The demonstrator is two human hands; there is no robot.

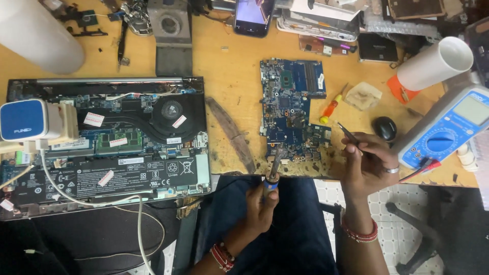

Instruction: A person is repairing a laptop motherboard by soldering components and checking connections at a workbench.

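Note:
A blue circuit board [290,102] lies on the wooden workbench [229,66] near its front edge. My left hand [262,203] grips a soldering iron [275,165] by its blue and orange handle, and the iron's tip rests at the board's lower edge. To the right, my right hand [368,163] pinches thin metal tweezers [348,133] that point up and left toward the board's lower right corner. Red bangles sit on both wrists, and a ring is on the right hand.
An opened laptop [112,142] with fan and battery exposed fills the left, with a blue and white charger [30,122] and white cable on it. A blue multimeter [448,130], white tube [435,63], small orange screwdriver [331,108], phone [253,15] and stacked parts crowd the bench.

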